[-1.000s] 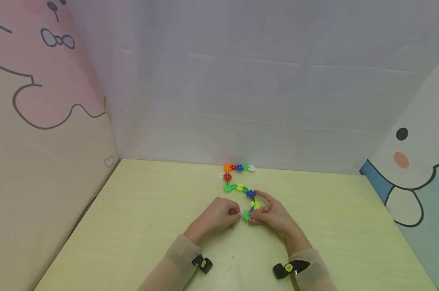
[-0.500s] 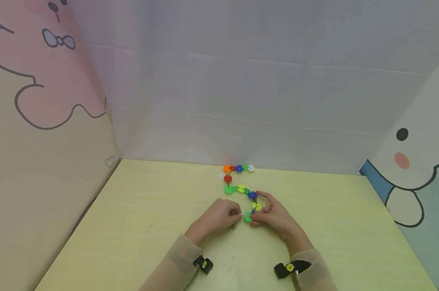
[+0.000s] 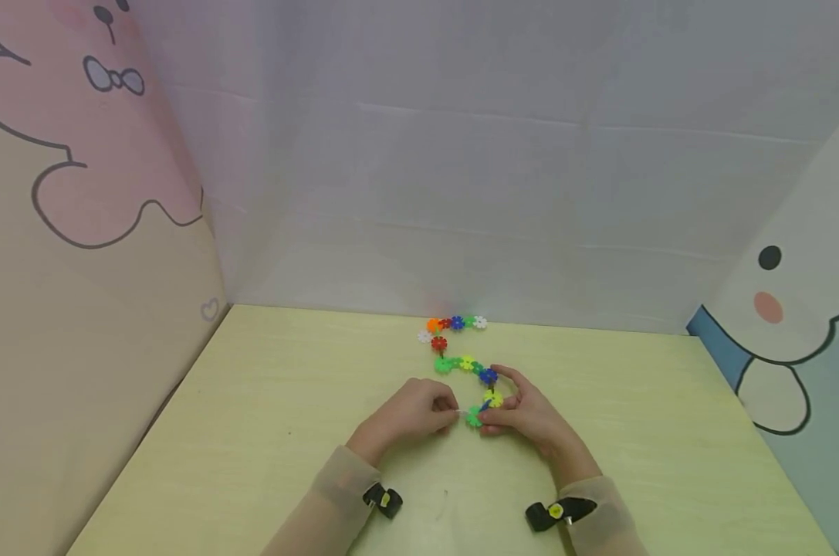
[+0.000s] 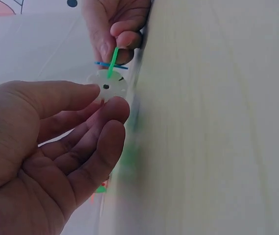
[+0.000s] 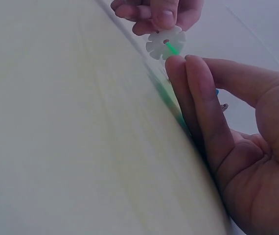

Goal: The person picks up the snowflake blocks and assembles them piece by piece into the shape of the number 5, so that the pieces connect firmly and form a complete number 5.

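In the head view, my left hand [image 3: 411, 411] pinches a white snowflake disc [image 3: 463, 414] between thumb and fingers. Its round, notched face with a centre hole shows in the left wrist view, where the green snowflake disc [image 4: 113, 63] stands edge-on and meets the white disc [image 4: 109, 88] at its slots. My right hand [image 3: 533, 415] pinches the chain's near end by the green disc [image 3: 474, 417] and a blue disc [image 3: 487, 404]; its index finger reaches a darker blue disc [image 3: 488, 376]. The linked chain curves away through yellow [image 3: 467, 363], green and red [image 3: 438, 343] discs.
The chain's far end, with an orange disc [image 3: 434, 325] and a white end disc [image 3: 480, 322], lies near the back wall [image 3: 405, 262]. Another white disc [image 3: 424, 337] sticks out left. The pale yellow table [image 3: 287, 371] is bounded by cartoon-printed side panels.
The near and middle parts of the chain have shifted slightly right and toward me. Both hands keep their pinch, and a bit more of the white disc shows between them.
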